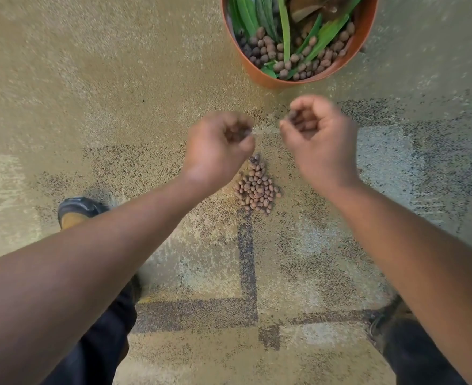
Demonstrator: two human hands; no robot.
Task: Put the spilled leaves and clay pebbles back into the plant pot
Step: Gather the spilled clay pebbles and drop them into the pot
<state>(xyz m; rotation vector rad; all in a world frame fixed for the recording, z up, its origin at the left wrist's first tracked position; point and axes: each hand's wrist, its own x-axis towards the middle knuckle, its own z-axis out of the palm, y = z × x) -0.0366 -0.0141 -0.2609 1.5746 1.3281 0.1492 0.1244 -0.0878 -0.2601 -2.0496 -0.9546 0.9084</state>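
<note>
The round orange plastic plant pot [367, 37] stood on the speckled beige carpet floor [90, 93], far from the person and to the right. In it lay long green leaves [285, 29] and brown clay pebbles [268, 48]. Nearer the person, a small heap of spilled round brown clay pebbles [257, 190] lay on the floor, between the left hand [218, 145] and the right hand [317, 137], both raised above it, each cupping pebbles.

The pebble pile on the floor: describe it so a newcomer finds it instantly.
Start at the orange pot at the top edge and come down the carpet between the two hands. The pebble pile lies there, loose on the floor, unlike the pebbles inside the pot or in the hands.
</note>
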